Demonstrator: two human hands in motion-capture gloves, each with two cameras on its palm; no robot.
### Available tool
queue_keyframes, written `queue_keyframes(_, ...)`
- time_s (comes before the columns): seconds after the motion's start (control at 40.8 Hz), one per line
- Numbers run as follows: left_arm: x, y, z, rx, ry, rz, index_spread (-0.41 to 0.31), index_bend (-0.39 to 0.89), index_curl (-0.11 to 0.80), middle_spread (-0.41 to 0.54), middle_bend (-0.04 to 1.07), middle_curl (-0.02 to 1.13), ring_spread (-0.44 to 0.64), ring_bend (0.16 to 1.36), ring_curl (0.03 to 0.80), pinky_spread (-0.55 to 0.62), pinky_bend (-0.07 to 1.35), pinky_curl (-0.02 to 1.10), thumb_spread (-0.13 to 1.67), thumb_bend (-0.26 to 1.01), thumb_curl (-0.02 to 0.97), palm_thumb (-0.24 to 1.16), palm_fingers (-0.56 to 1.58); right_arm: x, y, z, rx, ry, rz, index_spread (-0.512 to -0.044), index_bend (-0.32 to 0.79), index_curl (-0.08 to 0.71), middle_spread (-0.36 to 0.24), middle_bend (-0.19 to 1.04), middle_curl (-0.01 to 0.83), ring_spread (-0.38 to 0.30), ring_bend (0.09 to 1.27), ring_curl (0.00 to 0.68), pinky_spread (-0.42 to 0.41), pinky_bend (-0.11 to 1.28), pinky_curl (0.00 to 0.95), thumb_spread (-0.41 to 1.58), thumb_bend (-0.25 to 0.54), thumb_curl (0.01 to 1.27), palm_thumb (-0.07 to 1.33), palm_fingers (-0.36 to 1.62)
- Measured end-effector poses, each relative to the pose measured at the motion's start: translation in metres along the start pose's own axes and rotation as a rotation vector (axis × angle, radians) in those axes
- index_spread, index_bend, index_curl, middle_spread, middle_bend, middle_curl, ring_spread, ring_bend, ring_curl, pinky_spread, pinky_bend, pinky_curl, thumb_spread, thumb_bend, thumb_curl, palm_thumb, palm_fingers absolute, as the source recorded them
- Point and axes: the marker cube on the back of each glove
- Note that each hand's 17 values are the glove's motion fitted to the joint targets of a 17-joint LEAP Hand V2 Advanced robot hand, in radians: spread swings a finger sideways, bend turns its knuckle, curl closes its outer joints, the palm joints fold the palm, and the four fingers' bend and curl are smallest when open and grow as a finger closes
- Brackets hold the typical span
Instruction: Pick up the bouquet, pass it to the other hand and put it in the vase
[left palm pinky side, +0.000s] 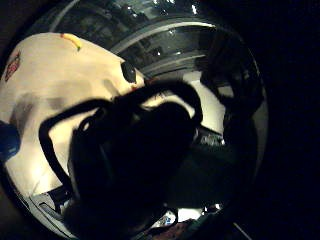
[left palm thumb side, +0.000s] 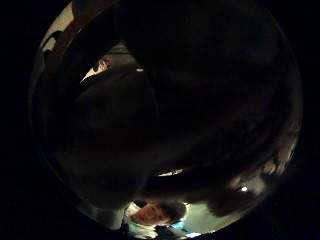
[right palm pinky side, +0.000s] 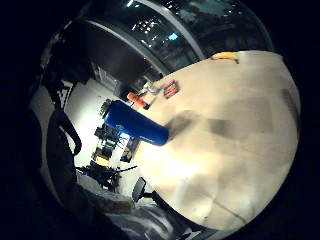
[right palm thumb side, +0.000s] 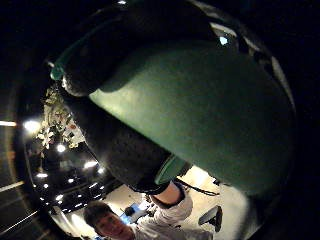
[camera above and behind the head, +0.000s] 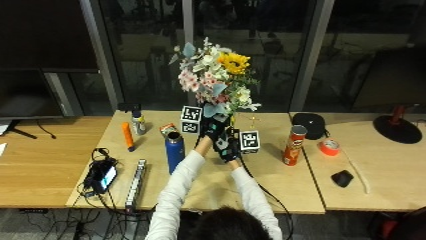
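Note:
The bouquet (camera above and behind the head: 216, 75), with a sunflower, pink and white blooms and pale leaves, is held upright high above the table (camera above and behind the head: 266, 185). My left hand (camera above and behind the head: 213, 127) grips its stems just under the flowers. My right hand (camera above and behind the head: 228, 147) holds the stems directly below it. In the right thumb side palm view the green stem wrap (right palm thumb side: 200, 115) fills the picture, with a gloved hand (right palm thumb side: 120, 145) curled round it. The blue vase (camera above and behind the head: 174, 150) stands on the table left of both hands, and it also shows as a blue vase (right palm pinky side: 136, 129) in the right little finger side palm view.
A red crisp can (camera above and behind the head: 293, 145) stands right of the hands, with an orange tape roll (camera above and behind the head: 328, 147) and a black mouse (camera above and behind the head: 342, 178) beyond it. An orange tube (camera above and behind the head: 126, 136) and a small bottle (camera above and behind the head: 138, 122) stand left of the vase. Cabled devices (camera above and behind the head: 100, 175) lie at the left edge.

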Motion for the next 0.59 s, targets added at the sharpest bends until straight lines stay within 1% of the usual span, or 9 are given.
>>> queue_keyframes(0.098,0.005,-0.001,-0.01,0.123,-0.056,0.048,-0.191,0.42,0.371,-0.161,0.69,0.52,-0.24,0.76,0.41,-0.21,0.48,0.42,0.48,0.03,0.552,0.87,1.42,0.002,0.004,0.011,-0.085,-0.02,0.029,-0.228,0.27,0.591,-0.162,0.89,0.658,-0.18,1.12,0.603,-0.217,0.85,0.562,0.8,-0.036,0.64,1.02,1.27)
queue_keyframes(0.221,0.025,0.001,-0.035,0.171,-0.062,0.081,-0.268,0.5,0.421,-0.241,0.74,0.54,-0.31,0.82,0.443,-0.3,0.54,0.45,0.41,-0.01,0.592,0.87,1.47,0.01,0.003,0.012,-0.233,0.092,-0.135,-0.246,0.11,0.548,-0.166,0.73,0.601,-0.194,1.02,0.557,-0.267,0.85,0.531,0.67,-0.062,0.65,0.95,1.12)
queue_keyframes(0.294,0.041,0.003,-0.054,0.206,-0.058,0.118,-0.295,0.52,0.444,-0.27,0.76,0.56,-0.33,0.85,0.458,-0.32,0.57,0.46,0.38,-0.02,0.614,0.88,1.45,0.019,0.0,0.006,-0.272,0.096,-0.288,-0.254,0.05,0.491,-0.159,0.63,0.566,-0.198,0.93,0.525,-0.28,0.88,0.518,0.71,-0.07,0.63,0.88,1.05)
queue_keyframes(0.319,0.046,0.003,-0.06,0.222,-0.057,0.128,-0.302,0.53,0.451,-0.278,0.77,0.56,-0.34,0.85,0.462,-0.33,0.58,0.47,0.38,-0.02,0.622,0.88,1.45,0.022,0.0,0.003,-0.271,0.108,-0.278,-0.255,0.04,0.473,-0.154,0.6,0.553,-0.197,0.91,0.514,-0.281,0.88,0.509,0.76,-0.077,0.61,0.83,1.04)
queue_keyframes(0.368,0.054,0.001,-0.071,0.254,-0.055,0.139,-0.314,0.54,0.463,-0.291,0.78,0.56,-0.35,0.86,0.47,-0.34,0.59,0.47,0.36,-0.02,0.635,0.88,1.43,0.03,0.003,-0.005,-0.255,0.175,-0.144,-0.264,0.01,0.435,-0.15,0.56,0.536,-0.188,0.87,0.498,-0.275,0.86,0.498,0.86,-0.143,0.55,0.64,0.96)
queue_keyframes(0.392,0.058,0.001,-0.077,0.27,-0.054,0.142,-0.321,0.54,0.47,-0.296,0.79,0.57,-0.35,0.87,0.473,-0.35,0.6,0.48,0.35,-0.02,0.641,0.88,1.43,0.034,0.004,-0.009,-0.244,0.22,-0.068,-0.268,0.0,0.423,-0.139,0.55,0.531,-0.176,0.86,0.496,-0.241,0.82,0.487,0.89,-0.191,0.51,0.5,0.9)
queue_keyframes(0.466,0.07,-0.001,-0.094,0.306,-0.059,0.16,-0.334,0.56,0.486,-0.309,0.8,0.57,-0.36,0.88,0.48,-0.36,0.62,0.48,0.34,-0.02,0.66,0.89,1.41,0.048,0.003,-0.019,-0.231,0.287,0.047,-0.275,0.0,0.381,-0.124,0.51,0.511,-0.164,0.84,0.481,-0.192,0.78,0.476,0.95,-0.133,0.46,0.37,0.83)
queue_keyframes(0.564,0.085,-0.002,-0.117,0.349,-0.097,0.201,-0.345,0.57,0.503,-0.321,0.81,0.58,-0.37,0.89,0.488,-0.36,0.63,0.49,0.32,-0.02,0.682,0.89,1.4,0.05,-0.004,-0.024,-0.234,0.205,0.028,-0.302,0.02,0.334,-0.1,0.43,0.477,-0.152,0.75,0.448,-0.089,0.69,0.448,1.0,-0.079,0.42,0.29,0.51)
queue_keyframes(0.588,0.088,-0.002,-0.123,0.36,-0.111,0.21,-0.347,0.57,0.507,-0.323,0.82,0.58,-0.37,0.89,0.49,-0.36,0.63,0.49,0.32,-0.02,0.686,0.89,1.4,0.043,-0.004,-0.024,-0.225,0.188,0.049,-0.304,0.04,0.335,-0.096,0.43,0.481,-0.146,0.75,0.456,-0.074,0.69,0.457,1.0,-0.071,0.41,0.28,0.49)
